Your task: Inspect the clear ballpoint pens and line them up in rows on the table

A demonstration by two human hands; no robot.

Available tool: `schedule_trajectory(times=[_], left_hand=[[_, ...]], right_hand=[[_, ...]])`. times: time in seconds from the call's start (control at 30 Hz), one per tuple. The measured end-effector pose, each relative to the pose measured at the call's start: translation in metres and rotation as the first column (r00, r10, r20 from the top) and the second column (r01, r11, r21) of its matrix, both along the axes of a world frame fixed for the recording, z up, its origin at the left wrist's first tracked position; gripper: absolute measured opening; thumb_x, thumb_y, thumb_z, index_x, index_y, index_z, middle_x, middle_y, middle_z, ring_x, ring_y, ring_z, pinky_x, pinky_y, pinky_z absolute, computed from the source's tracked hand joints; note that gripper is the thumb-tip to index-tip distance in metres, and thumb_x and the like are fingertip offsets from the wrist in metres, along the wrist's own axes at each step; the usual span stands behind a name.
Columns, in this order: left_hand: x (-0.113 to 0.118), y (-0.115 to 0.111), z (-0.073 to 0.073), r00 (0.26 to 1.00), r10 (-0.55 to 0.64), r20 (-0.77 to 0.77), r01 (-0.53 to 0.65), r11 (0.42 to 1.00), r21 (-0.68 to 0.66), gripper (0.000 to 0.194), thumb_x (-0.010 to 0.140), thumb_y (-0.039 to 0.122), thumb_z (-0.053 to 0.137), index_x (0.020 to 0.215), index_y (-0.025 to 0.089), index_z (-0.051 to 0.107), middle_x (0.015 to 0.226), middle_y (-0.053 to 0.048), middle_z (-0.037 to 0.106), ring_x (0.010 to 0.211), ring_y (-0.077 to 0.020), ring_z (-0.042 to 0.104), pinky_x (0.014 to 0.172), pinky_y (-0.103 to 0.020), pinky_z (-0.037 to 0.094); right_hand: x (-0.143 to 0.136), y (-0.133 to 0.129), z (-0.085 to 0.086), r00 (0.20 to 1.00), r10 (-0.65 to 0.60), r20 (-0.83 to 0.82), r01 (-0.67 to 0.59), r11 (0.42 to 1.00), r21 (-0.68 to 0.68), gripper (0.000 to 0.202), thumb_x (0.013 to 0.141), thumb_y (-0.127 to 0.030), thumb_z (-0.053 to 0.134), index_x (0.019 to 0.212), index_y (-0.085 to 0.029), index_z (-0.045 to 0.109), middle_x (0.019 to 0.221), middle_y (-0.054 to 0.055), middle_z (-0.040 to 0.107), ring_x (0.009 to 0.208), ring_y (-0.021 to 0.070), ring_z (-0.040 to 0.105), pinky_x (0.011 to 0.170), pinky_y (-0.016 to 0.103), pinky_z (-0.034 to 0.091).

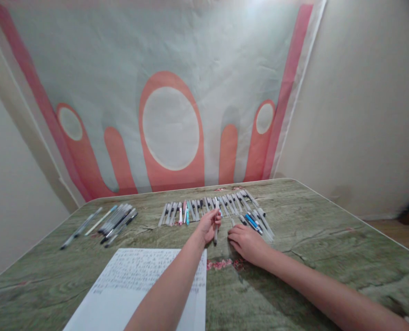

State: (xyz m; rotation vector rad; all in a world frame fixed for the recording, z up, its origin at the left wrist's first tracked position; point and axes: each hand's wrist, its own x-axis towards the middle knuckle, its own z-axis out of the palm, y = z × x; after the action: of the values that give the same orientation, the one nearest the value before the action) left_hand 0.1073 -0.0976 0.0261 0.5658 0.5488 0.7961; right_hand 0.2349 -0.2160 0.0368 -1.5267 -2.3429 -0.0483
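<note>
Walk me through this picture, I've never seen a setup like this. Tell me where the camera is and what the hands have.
There is no machine here: these are a person's two bare hands, seen by a camera worn on that person's head, looking forward and down. On the wood-patterned table lie a long row of pens, loose pens toward the left, and a sheet of handwriting partly under the left forearm. The left hand holds a pen. The right hand rests beside a small group of pens; whether it grips anything is unclear.
</note>
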Motion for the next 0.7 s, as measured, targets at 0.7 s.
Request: schedule_trajectory(times=[0.7], left_hand=[[-0.002,0.001,-0.002,0.999,-0.005,0.039,0.007,0.999,-0.048,0.01,0.073,0.016,0.055,0.08,0.009,0.053,0.067,-0.002,0.049,0.049,-0.0013,0.043,0.038,-0.009,0.033]], right_hand=[[0.026,-0.001,-0.008,0.995,-0.086,0.059,0.081,0.993,0.084,0.024,0.082,-0.018,0.039,0.083,-0.016,0.063,0.083,0.007,0.058,0.088,0.0177,0.047,0.081,0.03,0.037]])
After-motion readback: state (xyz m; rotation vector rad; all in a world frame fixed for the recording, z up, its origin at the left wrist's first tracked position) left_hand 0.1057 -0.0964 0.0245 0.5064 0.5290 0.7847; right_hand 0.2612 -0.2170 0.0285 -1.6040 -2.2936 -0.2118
